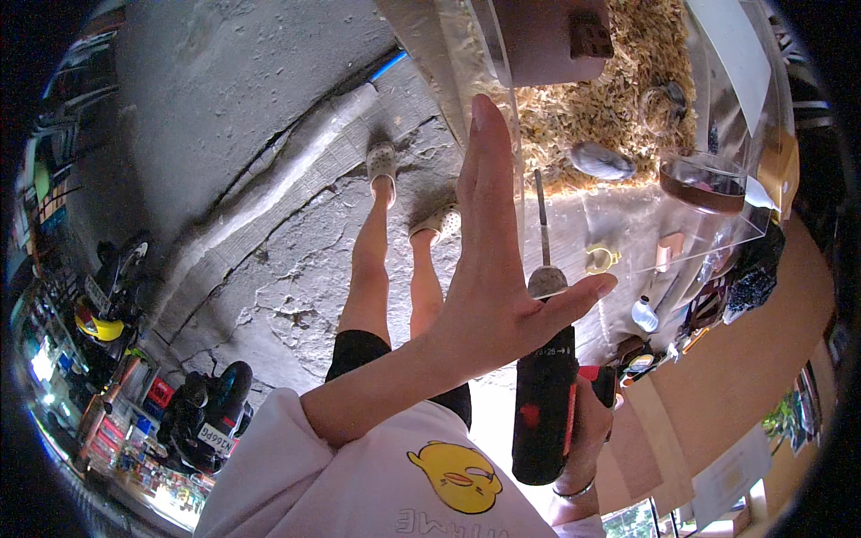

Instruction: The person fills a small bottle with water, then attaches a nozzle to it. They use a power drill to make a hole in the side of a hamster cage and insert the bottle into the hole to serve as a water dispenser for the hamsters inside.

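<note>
My right hand (588,429) is wrapped around a cordless drill (543,408) with a black body and red marks. From its grey chuck (547,282) a long thin bit (542,211) points away from me, beside a clear plastic box (504,54). My left hand (499,242) stretches forward in front of the box's left wall, fingers straight and thumb apart, holding nothing. Whether its fingertips touch the wall, I cannot tell. Inside the box, a grey furry animal (603,161) lies on wood shavings (574,117), near a round brown dish (701,186).
A mauve block-shaped thing (547,40) stands at the box's far end. Right of the drill lie a small yellow item (601,258), a clear bottle (644,314) and a large cardboard sheet (735,377). Motorcycles (211,412) stand at left, beyond a concrete ledge (260,197).
</note>
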A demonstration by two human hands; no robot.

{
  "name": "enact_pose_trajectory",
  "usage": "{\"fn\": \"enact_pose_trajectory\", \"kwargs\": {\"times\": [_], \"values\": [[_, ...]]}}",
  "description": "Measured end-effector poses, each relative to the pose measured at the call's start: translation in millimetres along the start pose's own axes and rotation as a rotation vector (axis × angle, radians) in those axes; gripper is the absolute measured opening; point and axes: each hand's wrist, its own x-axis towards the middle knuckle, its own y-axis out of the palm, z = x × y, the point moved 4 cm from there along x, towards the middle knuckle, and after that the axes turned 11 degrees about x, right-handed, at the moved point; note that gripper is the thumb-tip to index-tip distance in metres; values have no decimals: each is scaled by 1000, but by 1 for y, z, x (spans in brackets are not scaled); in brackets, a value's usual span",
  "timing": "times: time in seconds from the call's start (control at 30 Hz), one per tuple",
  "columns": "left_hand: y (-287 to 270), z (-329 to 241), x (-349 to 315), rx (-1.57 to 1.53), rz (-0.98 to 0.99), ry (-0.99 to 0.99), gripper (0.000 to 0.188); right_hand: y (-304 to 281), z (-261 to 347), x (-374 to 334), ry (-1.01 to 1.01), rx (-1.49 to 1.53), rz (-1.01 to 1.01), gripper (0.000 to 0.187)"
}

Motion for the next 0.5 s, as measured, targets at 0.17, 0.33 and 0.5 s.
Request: {"fn": "enact_pose_trajectory", "kwargs": {"times": [0.17,0.33,0.5], "values": [[1,1,2,13,-4,-9,124,1,5,5,66,13,2,33],[2,3,2,-51,-36,-14,123,-3,14,-8,35,-145,81,22],[4,4,1,-98,-37,-26,123,1,23,-4,-72,-239,56,30]]}}
